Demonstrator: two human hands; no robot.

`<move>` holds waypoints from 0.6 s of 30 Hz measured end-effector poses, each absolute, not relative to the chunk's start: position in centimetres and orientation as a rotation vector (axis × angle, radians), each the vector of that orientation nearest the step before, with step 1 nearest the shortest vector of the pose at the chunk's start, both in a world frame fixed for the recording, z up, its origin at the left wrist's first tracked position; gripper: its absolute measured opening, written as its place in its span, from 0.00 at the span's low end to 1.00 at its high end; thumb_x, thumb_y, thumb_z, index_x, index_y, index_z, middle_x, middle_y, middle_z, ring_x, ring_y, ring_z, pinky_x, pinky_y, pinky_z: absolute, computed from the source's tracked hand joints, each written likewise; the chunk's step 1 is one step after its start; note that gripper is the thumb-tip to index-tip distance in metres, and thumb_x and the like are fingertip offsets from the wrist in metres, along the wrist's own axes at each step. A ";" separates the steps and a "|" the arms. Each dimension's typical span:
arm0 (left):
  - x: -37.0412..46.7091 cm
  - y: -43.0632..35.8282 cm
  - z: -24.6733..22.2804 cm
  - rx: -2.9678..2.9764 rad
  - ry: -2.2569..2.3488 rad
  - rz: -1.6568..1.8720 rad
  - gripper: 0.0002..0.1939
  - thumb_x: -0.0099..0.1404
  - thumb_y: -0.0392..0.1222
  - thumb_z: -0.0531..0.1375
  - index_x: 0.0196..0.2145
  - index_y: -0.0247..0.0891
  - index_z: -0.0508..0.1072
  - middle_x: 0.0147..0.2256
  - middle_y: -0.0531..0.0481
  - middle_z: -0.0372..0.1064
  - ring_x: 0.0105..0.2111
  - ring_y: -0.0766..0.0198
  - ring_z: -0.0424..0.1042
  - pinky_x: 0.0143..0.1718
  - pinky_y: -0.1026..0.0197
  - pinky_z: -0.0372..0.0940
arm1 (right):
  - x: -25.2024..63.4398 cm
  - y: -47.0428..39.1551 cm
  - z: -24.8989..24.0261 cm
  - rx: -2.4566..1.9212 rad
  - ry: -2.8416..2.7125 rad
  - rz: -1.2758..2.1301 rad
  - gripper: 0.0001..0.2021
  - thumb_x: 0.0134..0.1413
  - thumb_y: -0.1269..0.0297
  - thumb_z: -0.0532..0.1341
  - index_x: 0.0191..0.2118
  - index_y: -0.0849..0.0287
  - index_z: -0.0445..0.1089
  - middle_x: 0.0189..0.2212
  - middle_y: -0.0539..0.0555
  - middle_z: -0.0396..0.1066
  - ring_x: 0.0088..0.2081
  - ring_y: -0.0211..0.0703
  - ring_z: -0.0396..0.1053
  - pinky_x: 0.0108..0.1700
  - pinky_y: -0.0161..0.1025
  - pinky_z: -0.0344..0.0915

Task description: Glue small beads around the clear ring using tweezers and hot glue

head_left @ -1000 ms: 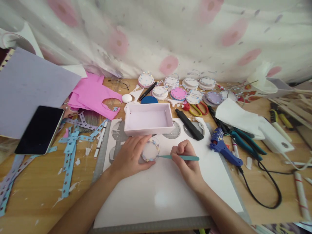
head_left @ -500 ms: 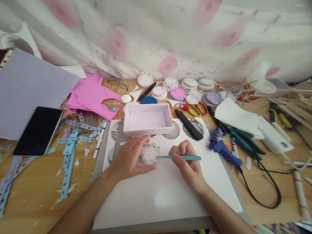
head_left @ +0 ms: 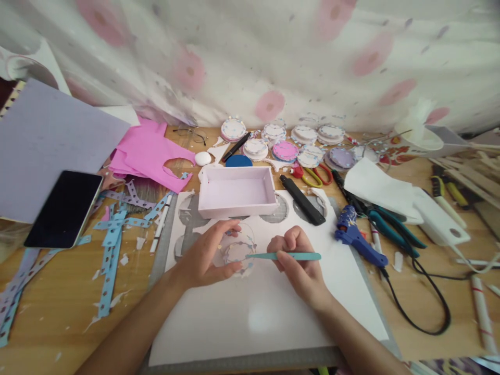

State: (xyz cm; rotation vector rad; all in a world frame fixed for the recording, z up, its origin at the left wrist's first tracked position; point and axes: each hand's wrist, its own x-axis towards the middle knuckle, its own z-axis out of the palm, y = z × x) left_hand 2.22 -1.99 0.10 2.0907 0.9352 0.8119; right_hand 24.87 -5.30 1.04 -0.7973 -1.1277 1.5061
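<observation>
A small round disc with a wire ring of pale beads (head_left: 239,252) rests on the white sheet (head_left: 250,312). My left hand (head_left: 209,255) curves around its left side, thumb and fingers apart; whether a fingertip touches the ring is hard to tell. Slim teal tweezers (head_left: 299,256) lie in the closed fingers of my right hand (head_left: 299,260), their tip at the beads on the ring's right side. Just beyond the ring stands an open pale lilac box (head_left: 237,191).
Several decorated discs (head_left: 285,151) line the back. To the right lie a black tool (head_left: 302,200), a blue glue gun (head_left: 359,237) and teal pliers (head_left: 394,226). A phone (head_left: 64,208), pink sheets (head_left: 148,151) and blue strips (head_left: 110,250) lie on the left.
My left hand has shifted slightly left and its fingers have opened away from the ring. The beaded ring looks tilted or raised now. The tweezers' tip has moved a little left.
</observation>
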 end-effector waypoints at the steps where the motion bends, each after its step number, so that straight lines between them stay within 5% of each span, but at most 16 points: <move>1: 2.2 -2.0 0.1 2.082 0.946 0.822 0.32 0.62 0.47 0.60 0.61 0.44 0.53 0.52 0.43 0.66 0.50 0.51 0.70 0.51 0.49 0.69 | 24.9 -5.3 1.0 -0.801 -1.128 1.514 0.12 0.63 0.61 0.57 0.34 0.51 0.50 0.22 0.43 0.53 0.25 0.38 0.50 0.28 0.37 0.49; 18: 2.7 -2.1 0.2 2.125 1.024 0.879 0.35 0.50 0.38 0.63 0.55 0.42 0.59 0.46 0.44 0.69 0.45 0.53 0.72 0.47 0.51 0.70 | 25.5 -4.8 1.0 -0.844 -0.801 1.437 0.10 0.59 0.69 0.58 0.32 0.54 0.53 0.20 0.43 0.50 0.25 0.37 0.48 0.30 0.37 0.46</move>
